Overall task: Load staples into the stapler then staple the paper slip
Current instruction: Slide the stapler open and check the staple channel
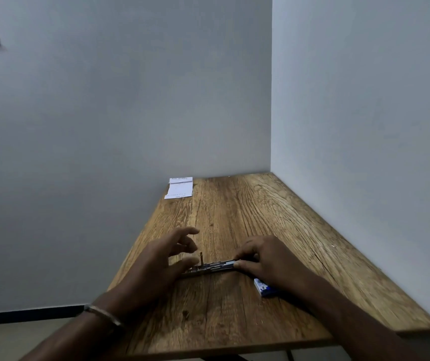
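One stapler (210,268), one paper slip (179,188) and one small blue and white box (264,287) are seen on the wooden table (274,220); two hands are in view. The stapler is laid flat near the middle of the table, with its long axis running left to right across the view. It is opened out, and a small orange piece is seen standing up from it near its left half. Its right end is gripped by the right hand (266,259), whose fingers are curled round it. The left hand (168,252) is held just beside the stapler's left end, its fingers (188,231) spread wide and relaxed, holding nothing; whether its thumb touches the stapler cannot be told. A thin metal bangle (103,314) is worn on the left wrist. The box lies just beside the right wrist and is partly hidden by it. The paper slip is placed at the far left corner of the table, against the grey wall (104,126), well apart from the stapler.
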A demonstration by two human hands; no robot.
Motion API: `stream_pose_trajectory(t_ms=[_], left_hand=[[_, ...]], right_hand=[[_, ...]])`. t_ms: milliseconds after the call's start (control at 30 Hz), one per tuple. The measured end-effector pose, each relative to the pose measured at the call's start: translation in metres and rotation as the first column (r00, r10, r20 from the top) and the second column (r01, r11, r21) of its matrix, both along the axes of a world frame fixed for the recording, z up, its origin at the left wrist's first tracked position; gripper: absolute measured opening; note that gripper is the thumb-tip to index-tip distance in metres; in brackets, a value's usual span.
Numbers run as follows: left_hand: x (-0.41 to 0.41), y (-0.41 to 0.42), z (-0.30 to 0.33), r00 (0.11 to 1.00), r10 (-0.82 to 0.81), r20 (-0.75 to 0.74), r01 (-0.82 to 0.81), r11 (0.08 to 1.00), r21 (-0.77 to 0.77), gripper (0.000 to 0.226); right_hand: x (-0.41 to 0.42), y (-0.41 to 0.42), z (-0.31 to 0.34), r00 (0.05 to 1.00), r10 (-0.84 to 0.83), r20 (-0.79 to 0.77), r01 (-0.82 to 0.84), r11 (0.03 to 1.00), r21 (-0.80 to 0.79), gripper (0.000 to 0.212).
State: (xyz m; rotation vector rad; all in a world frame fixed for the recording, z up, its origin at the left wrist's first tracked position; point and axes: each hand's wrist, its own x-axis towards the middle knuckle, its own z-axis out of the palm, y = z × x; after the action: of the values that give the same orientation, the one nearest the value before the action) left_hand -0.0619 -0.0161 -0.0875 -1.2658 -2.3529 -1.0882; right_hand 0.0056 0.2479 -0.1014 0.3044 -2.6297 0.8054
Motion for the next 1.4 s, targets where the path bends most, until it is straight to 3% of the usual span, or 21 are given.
stream_pose_trajectory(t_ms=[133, 233, 533, 900, 1067, 1400], left_hand=[[0.001, -0.006, -0.010, 0.991, 0.106, -0.085, -0.121, 0.975, -0.189, 0.045], [0.001, -0.005, -0.014, 0.990, 0.116, -0.075, -0.129, 0.972, -0.198, 0.035], [-0.002, -0.006, -0.020, 0.993, 0.100, -0.068, -0.110, 0.981, -0.161, 0.033], [-0.003, -0.007, -0.023, 0.992, 0.110, -0.069, -0.118, 0.984, -0.130, 0.034], [-0.003, -0.006, -0.024, 0.991, 0.118, -0.055, -0.124, 0.984, -0.127, 0.036], [-0.004, -0.005, -0.025, 0.992, 0.107, -0.068, -0.116, 0.982, -0.147, 0.036]], right_hand=[[0.002, -0.002, 0.001, 1.000, -0.015, -0.009, 0.015, 1.000, 0.017, 0.025], [0.005, -0.004, 0.004, 0.999, -0.008, -0.034, 0.009, 0.999, 0.031, 0.033], [0.014, -0.009, 0.013, 0.995, 0.095, 0.011, -0.093, 0.949, 0.302, 0.031], [-0.001, -0.020, 0.010, 0.975, 0.193, 0.113, -0.215, 0.949, 0.232, 0.032], [-0.001, -0.015, 0.011, 0.961, 0.209, 0.182, -0.231, 0.967, 0.105, 0.032], [-0.009, -0.021, 0.014, 0.961, 0.187, 0.205, -0.217, 0.967, 0.133, 0.028]])
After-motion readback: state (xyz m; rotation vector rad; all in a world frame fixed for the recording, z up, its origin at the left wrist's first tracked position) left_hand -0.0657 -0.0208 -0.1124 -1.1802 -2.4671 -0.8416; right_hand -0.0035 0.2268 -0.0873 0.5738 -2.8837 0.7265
